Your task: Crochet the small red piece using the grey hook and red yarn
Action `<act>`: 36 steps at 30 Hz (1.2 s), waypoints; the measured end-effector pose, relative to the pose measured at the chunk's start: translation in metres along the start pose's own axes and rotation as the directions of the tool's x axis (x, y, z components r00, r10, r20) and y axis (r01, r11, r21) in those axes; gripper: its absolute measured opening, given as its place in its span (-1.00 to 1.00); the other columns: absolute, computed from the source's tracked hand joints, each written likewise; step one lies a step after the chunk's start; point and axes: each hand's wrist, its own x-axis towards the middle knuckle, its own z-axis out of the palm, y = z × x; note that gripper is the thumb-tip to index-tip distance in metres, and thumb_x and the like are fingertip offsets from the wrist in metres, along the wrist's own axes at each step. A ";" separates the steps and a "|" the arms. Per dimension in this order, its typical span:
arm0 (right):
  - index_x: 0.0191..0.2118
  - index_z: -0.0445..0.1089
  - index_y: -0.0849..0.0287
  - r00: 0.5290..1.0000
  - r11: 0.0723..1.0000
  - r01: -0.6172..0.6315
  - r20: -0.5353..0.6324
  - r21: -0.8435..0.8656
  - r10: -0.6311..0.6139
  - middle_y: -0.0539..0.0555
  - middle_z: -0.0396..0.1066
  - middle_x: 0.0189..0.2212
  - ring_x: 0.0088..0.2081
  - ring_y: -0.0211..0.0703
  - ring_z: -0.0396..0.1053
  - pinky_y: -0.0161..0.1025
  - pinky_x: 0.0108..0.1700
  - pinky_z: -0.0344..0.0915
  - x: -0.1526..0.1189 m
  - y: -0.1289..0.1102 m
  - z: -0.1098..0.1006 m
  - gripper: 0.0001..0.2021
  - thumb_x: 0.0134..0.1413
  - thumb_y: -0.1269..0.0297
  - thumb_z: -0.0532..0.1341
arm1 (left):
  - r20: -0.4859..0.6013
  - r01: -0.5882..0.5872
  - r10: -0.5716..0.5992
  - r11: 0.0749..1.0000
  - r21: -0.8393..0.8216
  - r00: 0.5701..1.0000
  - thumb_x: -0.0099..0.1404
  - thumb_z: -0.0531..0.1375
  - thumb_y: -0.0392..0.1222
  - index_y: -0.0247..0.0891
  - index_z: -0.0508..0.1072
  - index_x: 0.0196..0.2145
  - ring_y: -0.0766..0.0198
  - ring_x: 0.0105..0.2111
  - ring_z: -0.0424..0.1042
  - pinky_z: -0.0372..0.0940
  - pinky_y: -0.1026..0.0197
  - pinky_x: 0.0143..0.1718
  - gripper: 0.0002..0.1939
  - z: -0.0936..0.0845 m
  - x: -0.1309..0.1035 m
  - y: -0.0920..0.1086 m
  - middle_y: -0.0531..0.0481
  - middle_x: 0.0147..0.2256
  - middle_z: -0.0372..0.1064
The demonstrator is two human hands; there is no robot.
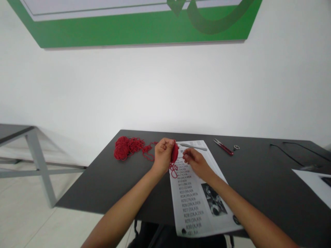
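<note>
My left hand (163,155) is closed around a small red crochet piece (175,153), pinching its upper edge between thumb and fingers. A crochet hook (193,147) with a grey handle sticks out to the right from the top of this piece. Just below the handle is my right hand (196,162), its fingers curled in towards the thumb and apart from the crochet piece. Whether a strand lies between those fingertips is too small to tell. Loops of red yarn (173,170) hang under the piece. More yarn runs left to a red yarn ball (122,148).
A printed pattern sheet (191,199) lies beneath my hands on the dark table (144,196). To the right are red-handled thread snips (223,147), a small metal ring (236,147), eyeglasses (289,156) and another sheet (310,184). A white wall stands behind.
</note>
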 end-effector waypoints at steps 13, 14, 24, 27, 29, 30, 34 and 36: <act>-0.36 0.50 0.13 0.981 0.601 -0.092 -0.030 0.794 0.190 -0.09 0.47 -0.55 -0.57 -0.42 0.30 -0.47 -0.51 0.31 -0.008 -0.041 0.002 -0.71 -0.08 0.09 0.53 | 0.202 0.049 -0.057 0.998 0.045 0.978 0.09 0.48 -0.06 -0.29 0.44 0.15 0.45 -0.60 0.27 0.14 0.35 -0.53 -0.29 0.004 -0.012 -0.006 0.14 -0.54 0.42; -0.36 0.51 0.12 0.982 0.607 -0.085 -0.036 0.790 0.185 -0.09 0.47 -0.55 -0.57 -0.42 0.30 -0.47 -0.51 0.32 -0.009 -0.043 0.003 -0.71 -0.08 0.08 0.53 | 0.216 0.043 -0.050 0.998 0.040 0.975 0.08 0.49 -0.08 -0.28 0.41 0.19 0.45 -0.58 0.28 0.15 0.35 -0.51 -0.25 0.003 -0.012 -0.005 0.15 -0.54 0.42; -0.32 0.43 0.07 0.985 0.669 -0.019 -0.100 0.743 0.139 -0.11 0.36 -0.54 -0.56 -0.40 0.23 -0.42 -0.54 0.24 -0.011 -0.049 -0.003 -0.70 0.06 -0.02 0.43 | 0.122 -0.044 0.017 0.974 0.224 0.992 0.04 0.47 -0.07 -0.31 0.58 -0.46 0.35 -0.55 0.35 0.26 0.29 -0.47 -0.75 0.004 -0.009 -0.003 0.02 -0.55 0.45; -0.31 0.43 0.07 0.978 0.683 -0.040 -0.113 0.729 0.177 -0.11 0.33 -0.54 -0.57 -0.38 0.20 -0.39 -0.56 0.21 -0.007 -0.046 -0.006 -0.70 0.08 -0.03 0.41 | 0.079 -0.043 0.026 0.974 0.224 0.997 0.03 0.46 -0.09 -0.29 0.58 -0.46 0.34 -0.55 0.36 0.29 0.28 -0.46 -0.76 0.005 -0.009 -0.004 0.03 -0.55 0.46; -0.31 0.43 0.08 0.973 0.694 -0.018 -0.146 0.719 0.176 -0.12 0.31 -0.55 -0.59 -0.40 0.17 -0.40 -0.58 0.18 -0.005 -0.046 -0.008 -0.71 0.08 -0.01 0.42 | 0.057 -0.049 0.037 0.973 0.226 0.998 0.02 0.46 -0.11 -0.29 0.57 -0.46 0.34 -0.54 0.38 0.30 0.28 -0.45 -0.78 0.005 -0.008 -0.005 0.03 -0.54 0.47; -0.31 0.43 0.08 0.971 0.693 -0.008 -0.159 0.721 0.176 -0.13 0.29 -0.56 -0.60 -0.40 0.15 -0.40 -0.58 0.16 -0.004 -0.046 -0.008 -0.71 0.08 -0.01 0.41 | 0.046 -0.050 0.041 0.971 0.233 0.998 0.02 0.45 -0.13 -0.29 0.57 -0.46 0.34 -0.54 0.38 0.30 0.28 -0.45 -0.79 0.004 -0.007 -0.006 0.03 -0.53 0.47; -0.33 0.42 0.11 0.956 0.670 0.000 -0.196 0.742 0.217 -0.15 0.22 -0.60 -0.63 -0.43 0.10 -0.42 -0.60 0.10 -0.002 -0.046 -0.009 -0.67 0.03 -0.02 0.44 | -0.008 -0.074 0.080 0.952 0.296 0.997 0.05 0.43 -0.16 -0.28 0.58 -0.47 0.34 -0.53 0.39 0.27 0.30 -0.46 -0.84 -0.001 -0.003 -0.009 0.03 -0.52 0.48; -0.33 0.42 0.13 0.945 0.681 0.005 -0.226 0.732 0.236 -0.16 0.22 -0.61 -0.63 -0.44 0.08 -0.43 -0.61 0.07 0.000 -0.045 -0.012 -0.63 -0.03 -0.05 0.46 | -0.026 -0.093 0.106 0.947 0.309 0.994 0.06 0.43 -0.16 -0.28 0.58 -0.46 0.34 -0.52 0.38 0.27 0.31 -0.46 -0.84 -0.002 0.000 -0.009 0.03 -0.51 0.49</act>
